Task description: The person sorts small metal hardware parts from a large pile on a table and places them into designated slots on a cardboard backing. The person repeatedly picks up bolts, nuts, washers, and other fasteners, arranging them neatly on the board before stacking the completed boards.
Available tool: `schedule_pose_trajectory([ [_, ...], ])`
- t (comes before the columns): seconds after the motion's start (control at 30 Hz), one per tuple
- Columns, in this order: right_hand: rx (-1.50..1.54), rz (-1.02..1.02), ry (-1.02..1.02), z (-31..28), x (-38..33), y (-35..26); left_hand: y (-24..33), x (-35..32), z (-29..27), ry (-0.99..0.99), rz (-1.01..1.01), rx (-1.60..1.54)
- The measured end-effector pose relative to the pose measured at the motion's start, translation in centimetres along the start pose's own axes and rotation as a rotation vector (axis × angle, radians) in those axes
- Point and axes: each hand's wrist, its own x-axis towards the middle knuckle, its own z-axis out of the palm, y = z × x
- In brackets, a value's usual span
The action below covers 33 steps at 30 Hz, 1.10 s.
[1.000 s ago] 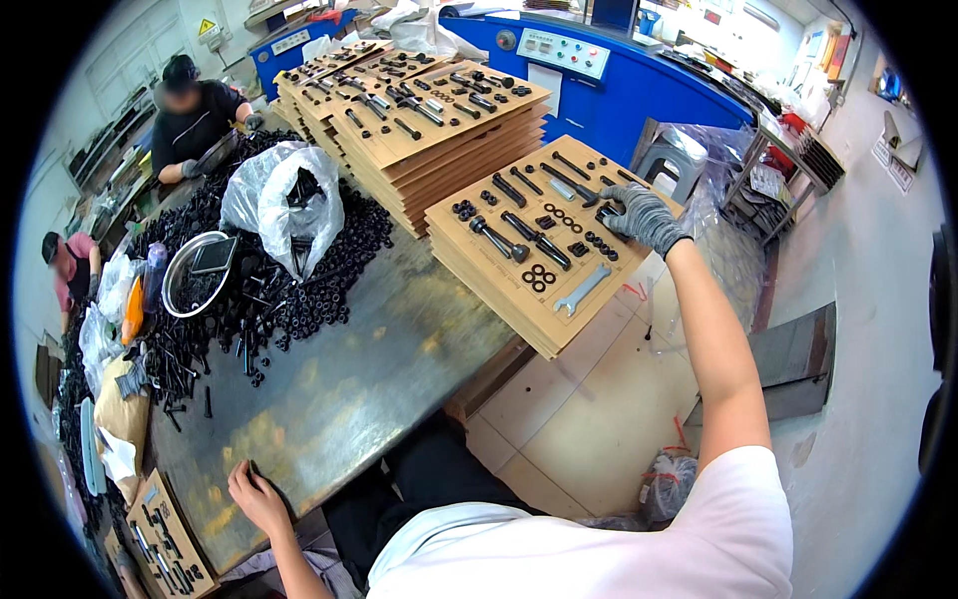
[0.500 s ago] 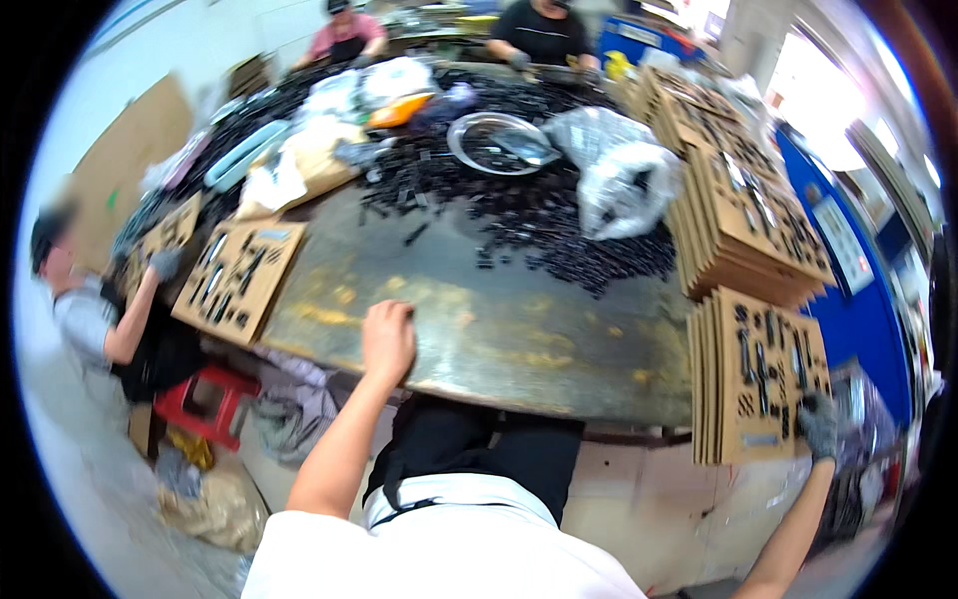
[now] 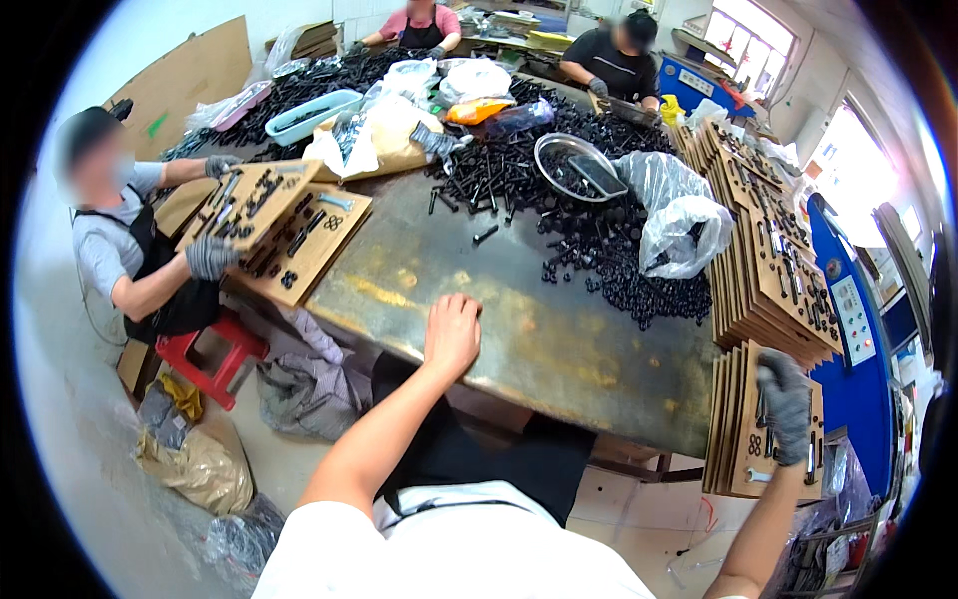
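Observation:
Bare and curled, my left hand [image 3: 454, 334] rests at the near edge of the metal table [image 3: 559, 369], with nothing seen in it. My right hand [image 3: 785, 409], in a grey glove, lies over the top brown board [image 3: 740, 469] of a short stack at the right. Its fingers stretch toward the far part of that board and look empty. Black bolts and rings and a silver wrench [image 3: 758, 475] are fixed to the board. The glove hides some of these parts.
A taller stack of loaded boards [image 3: 768, 290] stands just beyond. Loose black bolts and nuts [image 3: 489, 180] cover the table's far half, around a metal bowl [image 3: 549, 160] and plastic bags [image 3: 689, 230]. At left, a co-worker [image 3: 130, 220] holds a board above another [image 3: 324, 240].
My right hand has moved from the board's right edge to over its far part. My left hand stays on the table edge. The left co-worker has raised a board; the view has turned left.

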Motion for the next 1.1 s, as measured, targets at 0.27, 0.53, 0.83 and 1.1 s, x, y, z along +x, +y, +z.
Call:
schedule_pose_trajectory([
  [0.27, 0.286, -0.254, -0.56, 22.5, 13.6, -9.3, -0.2, 0.6, -2.0, -0.148, -0.184, -0.421],
  [0.53, 0.437, -0.352, -0.471, 39.1, 34.5, -16.7, -3.6, 6.6, -3.4, -0.253, -0.591, -0.795],
  [0.83, 0.339, 0.042, -0.203, 48.5, 46.6, -18.1, -23.4, 41.5, 2.4, -0.361, 0.075, 0.202],
  [1.1, 0.156, 0.117, -0.044, 47.9, 50.8, -15.8, -32.6, 47.9, 4.3, -0.325, -0.033, 0.245],
])
